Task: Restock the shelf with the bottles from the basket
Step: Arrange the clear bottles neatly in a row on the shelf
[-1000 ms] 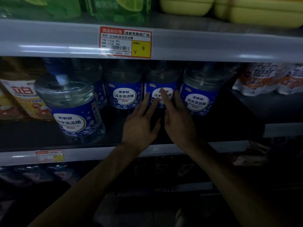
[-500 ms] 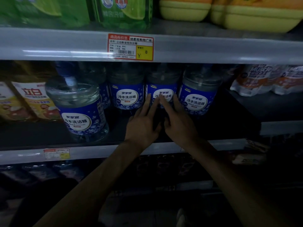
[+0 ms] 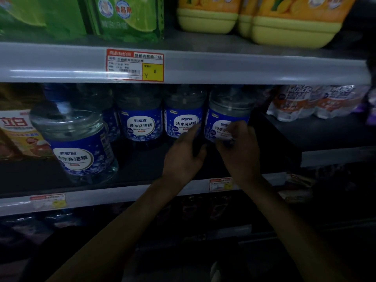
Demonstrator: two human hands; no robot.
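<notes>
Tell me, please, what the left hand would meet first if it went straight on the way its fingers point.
Most likely the second bottle from the right: the left hand points its fingers at that label's right edge, beside the rightmost bottle, though depth is unclear.

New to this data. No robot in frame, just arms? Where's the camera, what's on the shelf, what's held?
No machine here: a person works bare-handed, and the view comes from one camera worn on their head, looking forward and down. The middle shelf holds clear bottles with blue labels: one front bottle at the left, a row further back. The right hand curls its fingers round the front of the rightmost bottle; the left hand reaches straight fingers into the gap on that bottle's left. Above stand green packs and yellow jugs. No basket shows.
</notes>
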